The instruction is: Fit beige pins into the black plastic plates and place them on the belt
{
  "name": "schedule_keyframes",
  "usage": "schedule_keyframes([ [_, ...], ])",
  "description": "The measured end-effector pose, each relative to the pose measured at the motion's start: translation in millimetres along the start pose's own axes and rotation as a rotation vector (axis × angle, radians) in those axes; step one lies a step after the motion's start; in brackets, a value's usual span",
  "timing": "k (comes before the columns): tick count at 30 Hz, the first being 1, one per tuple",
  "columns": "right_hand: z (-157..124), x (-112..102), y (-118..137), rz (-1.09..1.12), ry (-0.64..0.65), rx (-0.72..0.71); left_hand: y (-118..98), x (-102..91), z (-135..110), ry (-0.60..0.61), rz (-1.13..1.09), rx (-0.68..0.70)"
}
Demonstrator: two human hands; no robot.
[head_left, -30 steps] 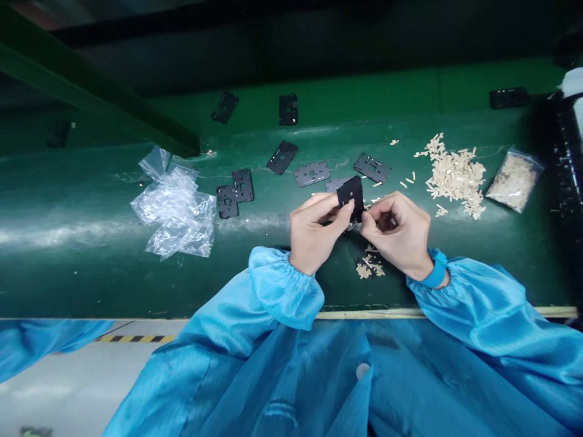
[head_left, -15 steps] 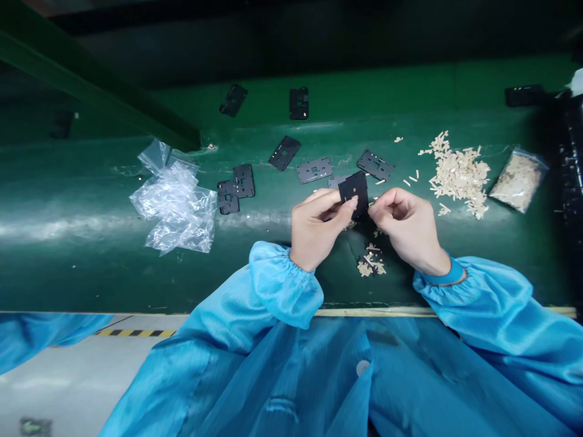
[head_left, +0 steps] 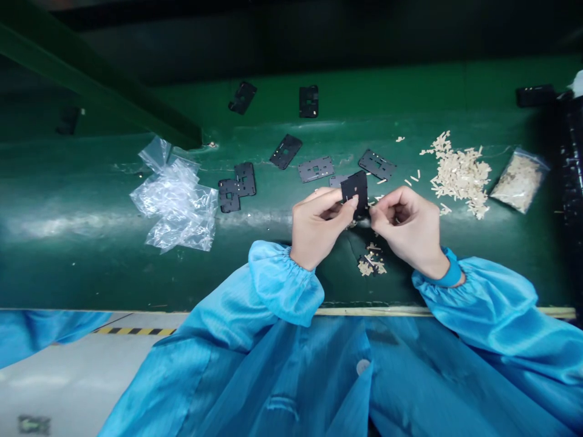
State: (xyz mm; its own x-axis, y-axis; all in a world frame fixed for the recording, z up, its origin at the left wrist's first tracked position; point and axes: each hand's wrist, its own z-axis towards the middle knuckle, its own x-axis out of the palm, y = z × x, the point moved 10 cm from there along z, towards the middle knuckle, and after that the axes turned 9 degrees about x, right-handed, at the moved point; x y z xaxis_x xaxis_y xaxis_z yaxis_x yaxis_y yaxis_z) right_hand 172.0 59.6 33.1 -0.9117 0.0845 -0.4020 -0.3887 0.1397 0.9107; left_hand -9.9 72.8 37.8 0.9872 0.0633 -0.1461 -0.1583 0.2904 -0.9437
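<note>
Matte black rectangular plate (head_left: 359, 185), pierced with small square windows, is being held up at the centre of the view, just above a glossy green conveyor belt (head_left: 113, 273). The person's bare left hand (head_left: 316, 227) is pinching it from the lower left, thumb and fingers clamped on its edge. The bare right hand (head_left: 407, 227) is curling in from 3 o'clock, its fingertips (head_left: 373, 209) closing up at the plate's right side, though I cannot tell whether they are gripping it. The two hands are working close together, with only the plate between them.

Reading the clock from the hands, similar black perforated plates (head_left: 315, 169) are lying flat at 12 o'clock, and an overlapping pair of plates (head_left: 237, 195) is sitting towards 10 o'clock. A heap of cream slivers (head_left: 458, 176) is spreading out at 2 o'clock beside a clear bag of similar pieces (head_left: 519, 181). A crumpled clear plastic bag (head_left: 175, 206) is lying at 9 o'clock, and a small cluster of cream slivers (head_left: 370, 264) is sitting at 6 o'clock. Blue smock sleeves (head_left: 282, 282) are bunching at the wrists.
</note>
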Motion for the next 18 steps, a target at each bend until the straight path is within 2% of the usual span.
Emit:
schedule_keyframes([
  [10,-8,-6,25,-0.185,-0.099,-0.204,0,-0.8,0,0.000,0.038,0.030],
  [18,-10,-5,31,-0.211,-0.114,-0.257,1,0.7,-1,0.007,0.012,0.021],
])
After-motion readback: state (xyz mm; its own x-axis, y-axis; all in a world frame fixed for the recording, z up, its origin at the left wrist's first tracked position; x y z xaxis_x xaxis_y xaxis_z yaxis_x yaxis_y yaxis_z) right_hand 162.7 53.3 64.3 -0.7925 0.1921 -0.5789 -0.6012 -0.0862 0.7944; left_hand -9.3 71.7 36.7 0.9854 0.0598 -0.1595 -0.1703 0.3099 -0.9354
